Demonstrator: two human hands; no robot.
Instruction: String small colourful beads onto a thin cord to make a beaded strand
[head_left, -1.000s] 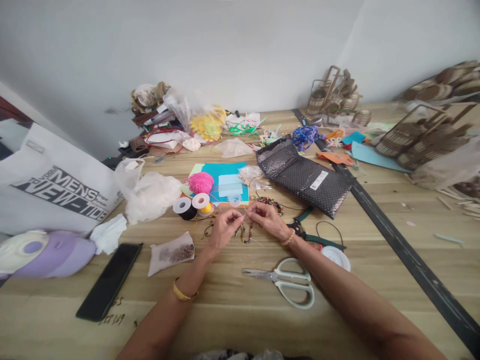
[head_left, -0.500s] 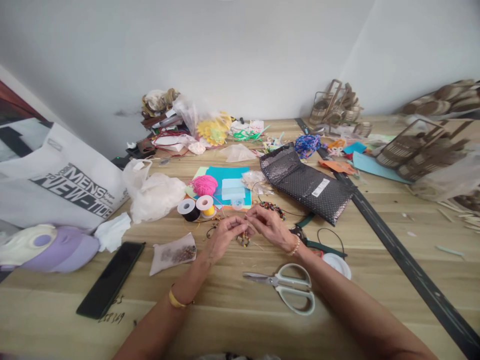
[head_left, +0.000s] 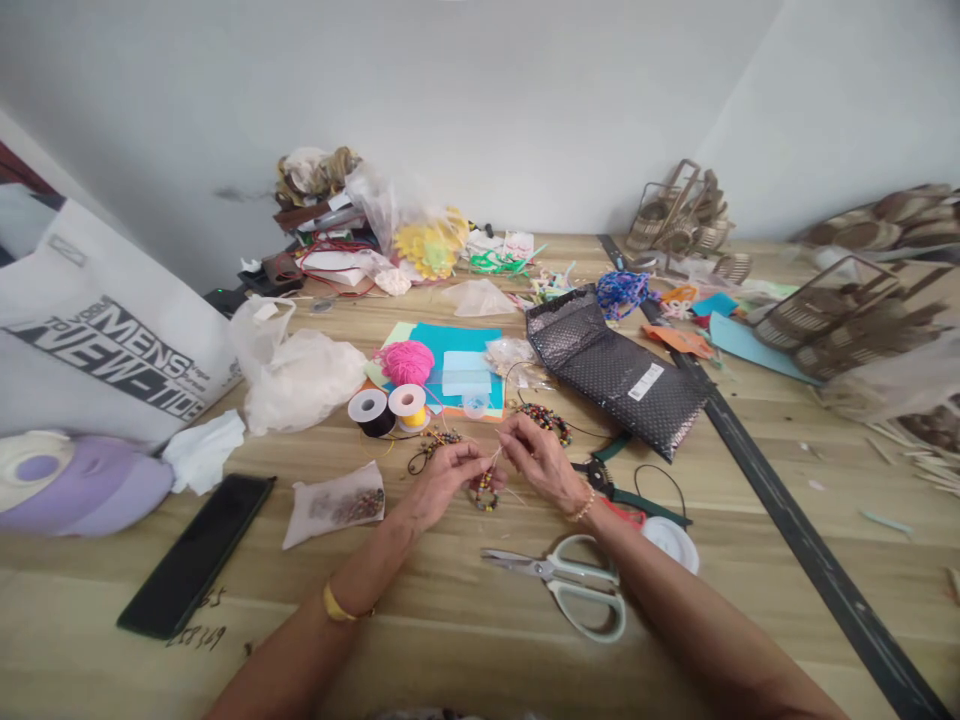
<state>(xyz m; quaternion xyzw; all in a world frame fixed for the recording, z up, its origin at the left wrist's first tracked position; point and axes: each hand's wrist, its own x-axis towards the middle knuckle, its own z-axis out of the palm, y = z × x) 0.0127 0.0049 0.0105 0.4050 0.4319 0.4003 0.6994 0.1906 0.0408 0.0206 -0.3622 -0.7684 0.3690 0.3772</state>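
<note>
Fingers that were bunched closer together half a second earlier have drawn slightly apart near the center of the frame, where the left hand (head_left: 487,465) and right hand (head_left: 508,434) work a pale cord (head_left: 496,457) above a wooden table (head_left: 420,610). The left hand pinches the cord between thumb and forefinger, palm down. The right hand, its fingers curled and gathered at the tips, grips the cord just above; which fingers close on it cannot be told. A small beaded loop (head_left: 486,493) of mixed colors lies at center, just below the left fingertips.

Open-bladed scissors (head_left: 549,569) with pale handles rest at lower center, beside the right forearm. A pouch of beads (head_left: 337,505) lies left of the hands, a dark phone (head_left: 196,556) at lower left. Black (head_left: 373,412) and yellow (head_left: 409,408) spools stand below pink yarn (head_left: 406,362) at center left, while a black padded envelope (head_left: 622,375) stretches across the right of center.
</note>
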